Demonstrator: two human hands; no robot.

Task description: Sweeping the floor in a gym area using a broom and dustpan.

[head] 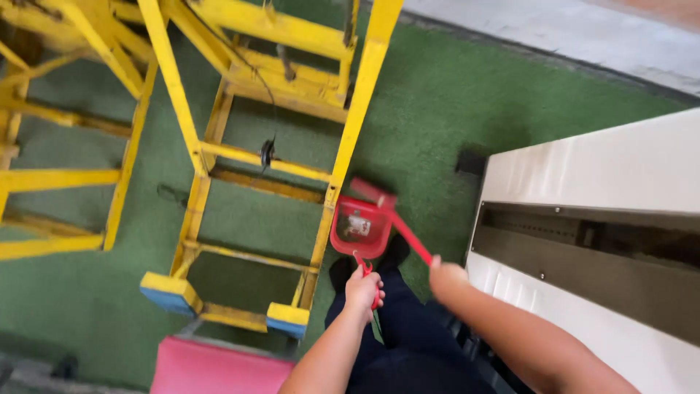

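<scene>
Green floor point(452, 95); red dustpan point(359, 228) mouth forward, handle toward left hand point(362, 287).

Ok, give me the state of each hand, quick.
Left hand: closed on the red dustpan handle.
Right hand: closed on the red brush handle.

Green carpeted floor point(445, 102) bears a yellow metal frame point(219, 146) and white cabinet point(583, 175).

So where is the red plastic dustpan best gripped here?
Probably by its thin red handle at the near end, coming from below the pan, as the left hand does now. The red plastic dustpan has a wide tray pointing away; the handle sticks back toward the person.
</scene>
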